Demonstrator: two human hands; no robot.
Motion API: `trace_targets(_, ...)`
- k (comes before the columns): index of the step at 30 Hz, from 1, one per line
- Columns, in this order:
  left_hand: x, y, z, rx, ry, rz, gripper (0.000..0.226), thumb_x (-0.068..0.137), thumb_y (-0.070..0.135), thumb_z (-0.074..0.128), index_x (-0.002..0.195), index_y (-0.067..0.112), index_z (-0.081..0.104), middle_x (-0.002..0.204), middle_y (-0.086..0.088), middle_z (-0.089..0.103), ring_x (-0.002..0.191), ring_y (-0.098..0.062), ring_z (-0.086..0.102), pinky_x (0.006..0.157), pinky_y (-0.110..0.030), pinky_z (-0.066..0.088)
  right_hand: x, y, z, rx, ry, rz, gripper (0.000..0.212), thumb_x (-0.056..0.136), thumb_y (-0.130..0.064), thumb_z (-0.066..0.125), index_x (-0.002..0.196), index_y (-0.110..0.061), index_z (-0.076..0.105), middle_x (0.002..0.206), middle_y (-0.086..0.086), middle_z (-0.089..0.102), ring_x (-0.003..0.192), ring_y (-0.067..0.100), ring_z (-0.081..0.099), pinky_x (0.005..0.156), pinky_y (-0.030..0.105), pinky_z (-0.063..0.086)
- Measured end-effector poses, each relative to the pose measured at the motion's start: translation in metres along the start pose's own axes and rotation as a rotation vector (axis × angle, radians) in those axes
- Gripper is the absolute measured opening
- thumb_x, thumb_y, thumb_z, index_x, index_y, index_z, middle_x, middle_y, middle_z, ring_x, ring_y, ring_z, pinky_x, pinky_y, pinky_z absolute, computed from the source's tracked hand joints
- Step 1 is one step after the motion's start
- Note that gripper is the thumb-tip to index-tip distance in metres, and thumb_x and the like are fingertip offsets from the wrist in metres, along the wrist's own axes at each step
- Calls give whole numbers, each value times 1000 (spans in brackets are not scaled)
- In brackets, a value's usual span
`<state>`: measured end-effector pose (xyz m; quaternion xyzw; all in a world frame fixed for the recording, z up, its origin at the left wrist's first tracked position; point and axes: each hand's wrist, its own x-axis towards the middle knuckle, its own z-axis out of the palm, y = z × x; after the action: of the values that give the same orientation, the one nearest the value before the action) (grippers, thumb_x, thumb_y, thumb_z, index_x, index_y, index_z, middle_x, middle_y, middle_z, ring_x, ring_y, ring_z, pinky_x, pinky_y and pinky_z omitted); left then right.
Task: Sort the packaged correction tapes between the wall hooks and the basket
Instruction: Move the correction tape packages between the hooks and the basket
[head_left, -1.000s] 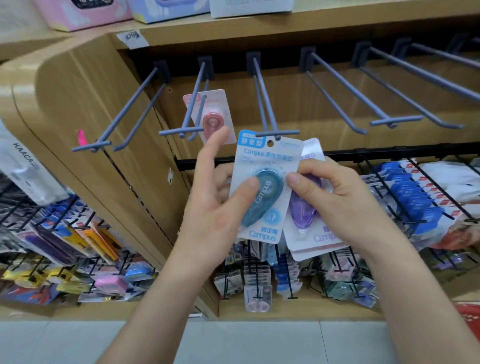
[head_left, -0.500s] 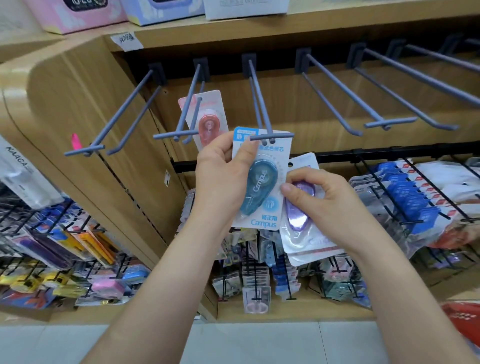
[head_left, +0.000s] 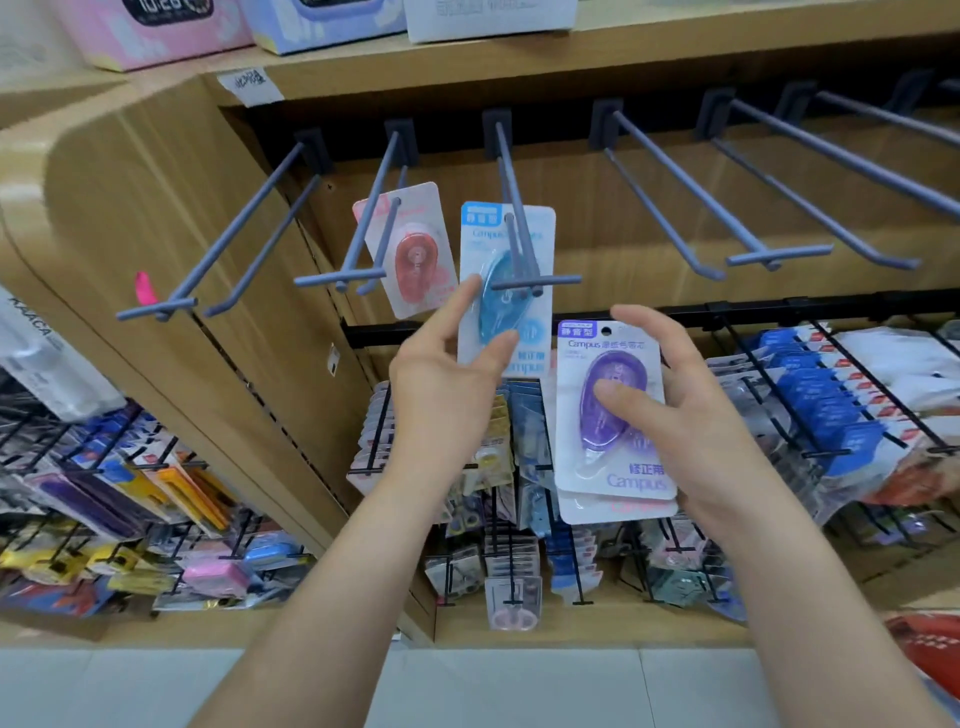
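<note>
A blue correction tape pack (head_left: 530, 332) hangs on the third grey wall hook (head_left: 519, 228). My left hand (head_left: 447, 384) is at its lower left, fingers spread, with thumb and index fingertip resting on the card's front. A pink correction tape pack (head_left: 415, 260) hangs on the second hook (head_left: 374, 208). My right hand (head_left: 706, 415) holds a purple correction tape pack (head_left: 639, 467) below and to the right of the blue one, thumb on its front. A second pack (head_left: 613, 512) sits behind it, only its lower edge showing.
Bare grey hooks stick out at the left (head_left: 228, 249) and to the right (head_left: 691, 208). Black wire racks (head_left: 810, 374) below are packed with stationery. Boxes (head_left: 156, 31) stand on the top shelf. A red object (head_left: 924, 644) shows at the lower right edge.
My left hand has slid the blue pack onto the third hook and loosened its grip. My right hand drew the purple pack out to the right, so its front now shows fully.
</note>
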<state>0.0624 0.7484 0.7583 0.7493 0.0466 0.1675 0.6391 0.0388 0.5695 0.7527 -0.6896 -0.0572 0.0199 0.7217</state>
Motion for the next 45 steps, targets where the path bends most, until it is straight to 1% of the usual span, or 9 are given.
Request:
trace_targets(9, 15, -10, 6, 278, -1, 73, 54, 94, 27, 66, 142, 36, 45, 124, 12, 59, 111, -4, 57, 91, -21, 49, -8, 10, 1, 188, 61, 38, 87, 65, -33, 80, 141, -44, 41, 115, -3, 73, 104, 19, 71, 82, 46, 58)
trace_targets(17, -32, 4, 10, -165, -278, -135, 30, 85, 36, 70, 110, 21, 67, 105, -1, 74, 97, -20, 70, 81, -34, 59, -7, 14, 9, 105, -6, -69, 49, 68, -29, 79, 113, -33, 61, 105, 4, 74, 94, 24, 73, 74, 45, 60)
trace_targets(21, -33, 5, 15, -291, -258, -164, 25, 89, 14, 68, 113, 8, 66, 103, -7, 75, 91, -19, 71, 80, -33, 59, -8, 16, 4, 122, -155, -31, 49, 72, -26, 81, 117, -28, 62, 109, 2, 74, 96, 19, 72, 74, 34, 58)
trace_targets(24, -34, 8, 17, -378, -243, -169, 21, 88, 9, 68, 109, 11, 67, 103, -9, 75, 91, -24, 71, 83, -43, 59, -10, 20, -7, 71, -254, 36, 48, 73, -21, 82, 119, -24, 65, 113, 5, 72, 98, 30, 72, 75, 44, 60)
trace_targets(28, -34, 21, 24, -429, -248, -157, 12, 85, 15, 68, 96, 14, 72, 92, -6, 76, 82, -20, 71, 77, -38, 57, -18, 22, -17, -31, -192, 35, 29, 82, -19, 70, 110, -10, 71, 106, 4, 75, 80, 31, 74, 66, 43, 62)
trace_targets(34, -36, 43, 48, -357, -252, 23, 13, 91, 11, 68, 82, 17, 75, 79, -3, 75, 72, -16, 68, 68, -35, 56, -24, 20, -27, -95, -24, -109, 16, 88, -27, 63, 85, -31, 78, 81, -6, 76, 71, 5, 66, 67, 27, 56)
trace_targets(37, -34, 52, 65, -346, -233, 102, 12, 89, 10, 71, 79, 15, 73, 75, -5, 72, 70, -17, 63, 66, -35, 52, -25, 21, -30, -79, 56, -130, 18, 89, -32, 61, 85, -38, 77, 76, 3, 74, 61, 13, 66, 63, 38, 56)
trace_targets(41, -30, 57, 83, -331, -205, 131, 13, 88, 11, 72, 79, 21, 70, 73, 4, 71, 70, -11, 65, 66, -30, 54, -27, 20, -33, -97, 138, -134, 19, 88, -38, 58, 79, -40, 75, 62, 0, 64, 50, 16, 59, 51, 25, 47)
trace_targets(45, -28, 53, 90, -342, -207, 131, 7, 90, 12, 69, 84, 15, 71, 75, 2, 72, 71, -11, 66, 64, -27, 54, -27, 21, -39, -107, 135, -95, 19, 89, -43, 58, 83, -36, 75, 71, 20, 66, 63, 53, 60, 53, 50, 51)
